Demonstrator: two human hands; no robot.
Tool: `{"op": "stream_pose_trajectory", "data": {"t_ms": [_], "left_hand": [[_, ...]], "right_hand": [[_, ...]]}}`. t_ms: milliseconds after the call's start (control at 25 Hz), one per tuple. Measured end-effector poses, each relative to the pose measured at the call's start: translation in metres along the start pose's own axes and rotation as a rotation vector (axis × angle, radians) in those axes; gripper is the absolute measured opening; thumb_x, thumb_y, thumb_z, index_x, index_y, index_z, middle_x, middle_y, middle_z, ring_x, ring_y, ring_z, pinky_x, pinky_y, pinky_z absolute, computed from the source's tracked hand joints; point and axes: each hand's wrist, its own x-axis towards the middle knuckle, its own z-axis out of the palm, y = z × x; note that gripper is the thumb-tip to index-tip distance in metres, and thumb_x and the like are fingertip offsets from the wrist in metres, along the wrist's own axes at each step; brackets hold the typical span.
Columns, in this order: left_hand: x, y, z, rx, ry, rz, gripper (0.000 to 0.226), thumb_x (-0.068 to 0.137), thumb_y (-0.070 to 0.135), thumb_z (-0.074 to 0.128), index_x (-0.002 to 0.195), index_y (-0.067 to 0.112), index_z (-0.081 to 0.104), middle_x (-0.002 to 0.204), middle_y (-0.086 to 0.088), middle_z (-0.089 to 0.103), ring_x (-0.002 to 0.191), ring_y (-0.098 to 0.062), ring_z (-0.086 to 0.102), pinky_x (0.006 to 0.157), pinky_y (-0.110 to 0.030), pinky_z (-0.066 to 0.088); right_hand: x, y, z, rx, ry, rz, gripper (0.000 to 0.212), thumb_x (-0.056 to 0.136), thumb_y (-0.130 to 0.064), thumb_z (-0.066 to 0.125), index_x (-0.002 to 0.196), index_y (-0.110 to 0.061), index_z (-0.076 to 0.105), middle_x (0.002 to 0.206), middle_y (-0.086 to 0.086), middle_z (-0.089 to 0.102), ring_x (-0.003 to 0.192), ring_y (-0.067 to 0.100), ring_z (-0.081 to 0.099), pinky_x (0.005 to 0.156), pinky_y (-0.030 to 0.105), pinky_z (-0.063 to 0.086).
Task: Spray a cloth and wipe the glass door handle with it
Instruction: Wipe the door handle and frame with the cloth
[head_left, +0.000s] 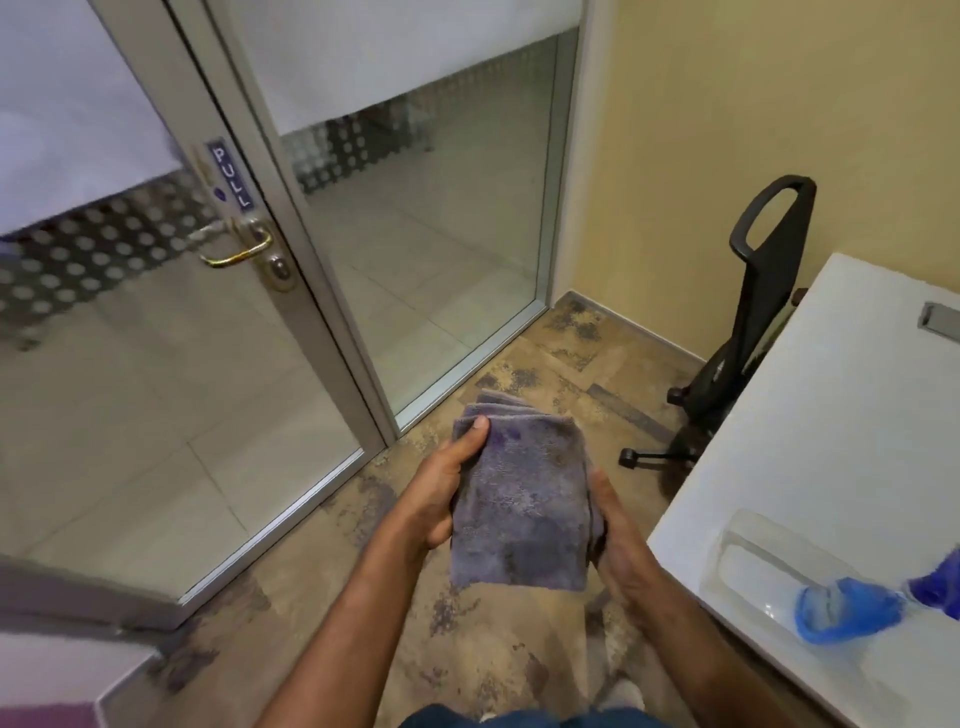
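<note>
left hand (441, 491): gripping cloth (522, 499) edge
right hand (615, 535): closed on cloth too
handle (239, 252): far left of cloth
risk: folds slipping open, loose two-hand hold

Cloth (522, 499): grey-purple, mottled with darker patches. Door handle (236, 253): brass-gold; sign (231, 174) at 12 o'clock of it: blue, white letters. Glass door (156, 364): band of grey dots. Floor (467, 649): tan, dark blotches. Wall (753, 104): pale yellow. Chair (753, 322): black. Table (831, 441): white. Spray bottle (810, 582) at 3 o'clock of the cloth: clear, blue head.
</note>
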Motion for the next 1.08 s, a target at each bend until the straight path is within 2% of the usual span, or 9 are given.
{"op": "stream_pose_trajectory", "data": {"t_ms": [120,200,360,520,640,760,920,1000,1080], "left_hand": [[-0.006,0.031,-0.032,0.046,0.128,0.122,0.048,0.088,0.044,0.084,0.124,0.013,0.074,0.118,-0.014,0.079,0.105,-0.027,0.078,0.084,-0.034,0.062],[-0.001,0.049,-0.057,0.055,0.240,0.255,0.041,0.089,0.039,0.078,0.117,0.010,0.076,0.111,-0.014,0.081,0.097,-0.023,0.079,0.077,-0.028,0.061],[0.018,0.069,-0.095,-0.022,0.373,0.384,0.032,0.100,0.025,0.069,0.114,-0.003,0.072,0.110,-0.025,0.077,0.095,-0.028,0.073,0.083,-0.036,0.060],[0.056,0.103,-0.138,-0.115,0.464,0.415,0.041,0.104,0.033,0.063,0.108,-0.006,0.074,0.108,-0.028,0.077,0.093,-0.031,0.071,0.087,-0.041,0.055],[0.097,0.143,-0.172,-0.150,0.515,0.434,0.040,0.105,0.034,0.058,0.102,0.001,0.080,0.110,-0.029,0.077,0.096,-0.033,0.073,0.092,-0.043,0.056],[0.144,0.193,-0.202,-0.097,0.585,0.435,0.041,0.105,0.038,0.055,0.103,0.007,0.082,0.107,-0.023,0.079,0.093,-0.028,0.077,0.079,-0.034,0.062],[0.197,0.260,-0.247,0.072,0.868,0.491,0.039,0.113,0.032,0.046,0.104,0.013,0.079,0.103,-0.010,0.081,0.082,-0.022,0.072,0.068,-0.029,0.056],[0.206,0.286,-0.268,0.138,0.998,0.561,0.029,0.112,0.026,0.050,0.106,0.021,0.077,0.105,0.003,0.081,0.089,-0.021,0.071,0.074,-0.032,0.054],[0.208,0.312,-0.289,0.335,1.086,0.647,0.022,0.111,0.024,0.054,0.110,0.032,0.075,0.111,0.016,0.076,0.106,-0.010,0.069,0.085,-0.035,0.054]], "right_hand": [[0.023,-0.013,0.055,0.055,-0.181,0.001,0.071,0.067,-0.070,0.084,0.123,-0.027,0.076,0.132,0.011,0.072,0.122,0.030,0.069,0.088,0.036,0.061],[0.043,-0.016,0.089,0.035,-0.259,0.004,0.070,0.068,-0.058,0.090,0.125,-0.021,0.075,0.133,0.016,0.071,0.122,0.033,0.069,0.089,0.037,0.062],[0.088,-0.026,0.139,-0.060,-0.345,0.007,0.059,0.069,-0.033,0.094,0.121,-0.013,0.075,0.127,0.022,0.072,0.115,0.041,0.071,0.088,0.045,0.062],[0.156,-0.038,0.184,-0.046,-0.364,0.035,0.059,0.068,-0.024,0.092,0.122,-0.011,0.073,0.125,0.025,0.072,0.116,0.045,0.070,0.099,0.054,0.056],[0.221,-0.057,0.223,-0.130,-0.385,0.014,0.059,0.066,-0.020,0.091,0.121,-0.010,0.074,0.121,0.021,0.075,0.112,0.040,0.072,0.095,0.048,0.059],[0.291,-0.084,0.258,-0.175,-0.408,0.034,0.062,0.068,-0.014,0.085,0.127,-0.006,0.070,0.120,0.020,0.076,0.113,0.038,0.073,0.102,0.051,0.055],[0.375,-0.138,0.304,-0.184,-0.434,-0.005,0.047,0.068,-0.015,0.091,0.113,-0.017,0.078,0.111,0.016,0.079,0.103,0.035,0.077,0.075,0.039,0.065],[0.408,-0.162,0.327,-0.208,-0.391,-0.081,0.028,0.078,-0.014,0.083,0.104,-0.022,0.080,0.106,0.012,0.081,0.098,0.031,0.078,0.070,0.035,0.064],[0.436,-0.184,0.352,-0.334,-0.348,-0.203,0.018,0.089,-0.009,0.074,0.104,-0.020,0.078,0.104,0.007,0.081,0.098,0.023,0.078,0.072,0.027,0.061]]}}
